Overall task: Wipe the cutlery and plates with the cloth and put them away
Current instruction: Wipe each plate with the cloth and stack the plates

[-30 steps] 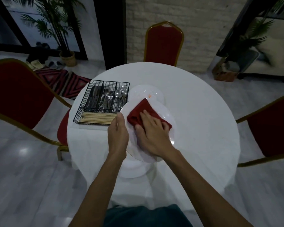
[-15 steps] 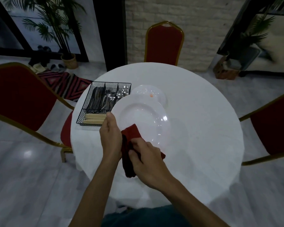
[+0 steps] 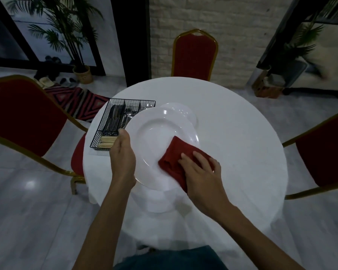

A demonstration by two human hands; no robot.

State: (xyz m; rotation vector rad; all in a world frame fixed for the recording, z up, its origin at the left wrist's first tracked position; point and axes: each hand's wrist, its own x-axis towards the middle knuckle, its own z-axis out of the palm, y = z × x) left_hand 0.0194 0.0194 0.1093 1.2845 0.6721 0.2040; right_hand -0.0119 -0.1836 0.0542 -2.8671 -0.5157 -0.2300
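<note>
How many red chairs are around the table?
3. The left chair stands beside the table, the far chair by the brick wall, the right chair opposite the left. Another may be hidden behind the camera.

You have two hands in view, your left hand [image 3: 123, 152] and your right hand [image 3: 201, 172], and one red cloth [image 3: 174, 160]. Count three plates: one large plate [image 3: 154, 137] at centre, one smaller plate [image 3: 183, 112] just above it, and what looks like a third plate [image 3: 158, 203] below. There is one table [image 3: 232, 133] and one wire basket [image 3: 113, 106]; its cutlery [image 3: 115, 117] is too crowded to count, as are the chopsticks [image 3: 106, 142]. You have three red chairs: left chair [image 3: 23, 117], top chair [image 3: 194, 55], right chair [image 3: 324, 149]. Two plants show, upper-left plant [image 3: 66, 32] and upper-right plant [image 3: 300, 43], plus one rug [image 3: 76, 100].
</note>
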